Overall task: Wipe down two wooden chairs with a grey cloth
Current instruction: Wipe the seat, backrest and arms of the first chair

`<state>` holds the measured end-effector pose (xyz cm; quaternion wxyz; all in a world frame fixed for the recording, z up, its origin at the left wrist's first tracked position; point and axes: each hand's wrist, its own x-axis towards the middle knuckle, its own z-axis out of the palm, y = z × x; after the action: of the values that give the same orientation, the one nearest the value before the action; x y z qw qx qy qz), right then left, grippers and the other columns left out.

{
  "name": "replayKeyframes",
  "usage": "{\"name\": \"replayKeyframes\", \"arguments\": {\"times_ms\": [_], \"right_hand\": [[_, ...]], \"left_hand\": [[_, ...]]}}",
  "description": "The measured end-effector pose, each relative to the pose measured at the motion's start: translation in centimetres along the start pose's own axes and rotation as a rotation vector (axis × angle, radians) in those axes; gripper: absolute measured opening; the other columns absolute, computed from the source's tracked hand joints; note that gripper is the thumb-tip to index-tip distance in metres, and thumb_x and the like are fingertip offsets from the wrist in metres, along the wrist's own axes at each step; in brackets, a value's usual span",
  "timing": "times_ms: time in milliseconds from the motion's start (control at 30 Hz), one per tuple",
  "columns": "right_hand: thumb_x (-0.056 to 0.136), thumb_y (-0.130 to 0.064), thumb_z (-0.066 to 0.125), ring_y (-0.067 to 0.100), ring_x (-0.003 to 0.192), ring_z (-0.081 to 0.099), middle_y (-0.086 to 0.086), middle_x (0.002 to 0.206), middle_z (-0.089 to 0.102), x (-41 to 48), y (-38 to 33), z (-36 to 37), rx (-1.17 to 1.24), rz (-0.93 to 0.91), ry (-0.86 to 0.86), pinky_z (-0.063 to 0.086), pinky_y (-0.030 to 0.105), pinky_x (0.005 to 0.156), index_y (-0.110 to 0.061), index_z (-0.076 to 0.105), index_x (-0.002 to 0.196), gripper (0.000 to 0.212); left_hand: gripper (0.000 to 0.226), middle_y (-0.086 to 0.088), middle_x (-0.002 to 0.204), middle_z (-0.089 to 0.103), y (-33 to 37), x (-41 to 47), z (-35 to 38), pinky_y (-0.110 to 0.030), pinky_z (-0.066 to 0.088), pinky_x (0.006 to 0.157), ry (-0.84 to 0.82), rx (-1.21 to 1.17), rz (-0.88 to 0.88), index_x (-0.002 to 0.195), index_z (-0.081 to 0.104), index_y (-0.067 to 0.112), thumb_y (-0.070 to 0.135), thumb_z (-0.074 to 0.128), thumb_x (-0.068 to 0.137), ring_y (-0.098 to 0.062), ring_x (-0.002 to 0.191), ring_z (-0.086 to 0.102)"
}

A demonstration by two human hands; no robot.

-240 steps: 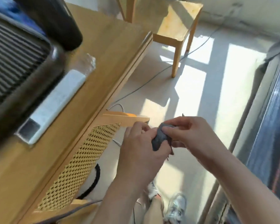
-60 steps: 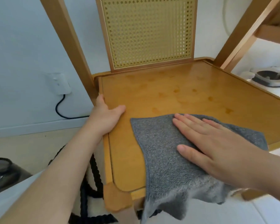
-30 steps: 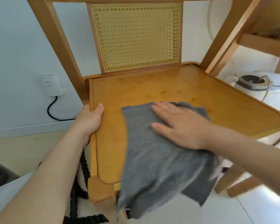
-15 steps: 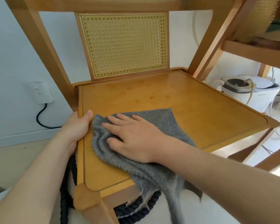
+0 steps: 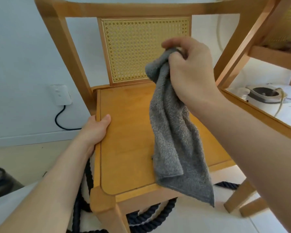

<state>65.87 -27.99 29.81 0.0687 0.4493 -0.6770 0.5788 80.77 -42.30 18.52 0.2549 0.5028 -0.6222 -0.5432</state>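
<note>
Dark rope (image 5: pixel 149 214) coils under the chair (image 5: pixel 128 148). The left hand (image 5: pixel 96 130) grips the seat's left edge. The right hand (image 5: pixel 190 69), raised before the cane back (image 5: pixel 133 47), clutches the grey cloth (image 5: pixel 173 132), which dangles, hiding the seat's right side. Far right stands a white appliance (image 5: pixel 265 96).

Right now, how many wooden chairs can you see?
2. One chair stands straight ahead, left hand gripping its seat edge. A second chair shows partly at the right edge; others may be hidden.

Single head-mtd wide-angle cam, aimed fwd & down at close range onto chair seat (image 5: pixel 128 148), w/ wall (image 5: pixel 15 64) behind at upper left.
</note>
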Motion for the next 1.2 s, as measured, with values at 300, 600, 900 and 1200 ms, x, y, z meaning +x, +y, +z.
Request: {"name": "replayKeyframes", "arguments": {"times_ms": [300,600,900,1200], "right_hand": [[0.093,-0.066,0.017,0.019,0.149,0.001,0.004,0.162,0.002,-10.1,2.3,2.2,-0.788,-0.105,-0.992,0.006,0.045,0.120,-0.027,0.000,0.153,0.074],[0.103,-0.041,0.014,0.006,0.147,0.005,-0.012,0.161,0.009,-8.9,4.0,1.6,-0.686,-0.182,-0.902,0.008,0.034,0.120,-0.028,0.025,0.151,0.051],[0.099,-0.024,0.035,0.024,0.143,0.030,0.005,0.154,0.034,-13.2,1.4,4.2,-0.513,-0.176,-0.799,0.033,0.047,0.112,-0.011,0.045,0.142,0.046],[0.093,-0.018,0.048,0.020,0.139,0.037,0.002,0.149,0.043,-13.8,1.0,4.1,-0.386,-0.328,-0.882,0.031,0.036,0.115,-0.013,0.054,0.135,0.043]], "left_hand": [[0.059,-0.010,0.131,0.056,-0.7,0.9,-0.2,-0.041,0.052,0.087,-0.015,-0.047,0.009,0.145,0.035,0.017,0.047,0.049,0.097,-0.029,0.109,0.060],[0.052,-0.001,0.129,0.053,-0.9,-0.2,-0.2,-0.035,0.051,0.079,-0.030,-0.102,0.020,0.146,0.032,0.024,0.042,0.044,0.100,-0.021,0.107,0.058],[0.053,0.007,0.138,0.049,-1.8,-3.6,-1.3,-0.044,0.043,0.104,0.009,-0.069,-0.024,0.148,0.026,0.033,0.047,0.040,0.099,-0.016,0.119,0.051],[0.044,0.012,0.127,0.052,-3.0,-4.6,-1.5,-0.040,0.041,0.103,0.056,-0.012,0.027,0.143,0.034,0.031,0.043,0.038,0.100,-0.014,0.116,0.051]]}}
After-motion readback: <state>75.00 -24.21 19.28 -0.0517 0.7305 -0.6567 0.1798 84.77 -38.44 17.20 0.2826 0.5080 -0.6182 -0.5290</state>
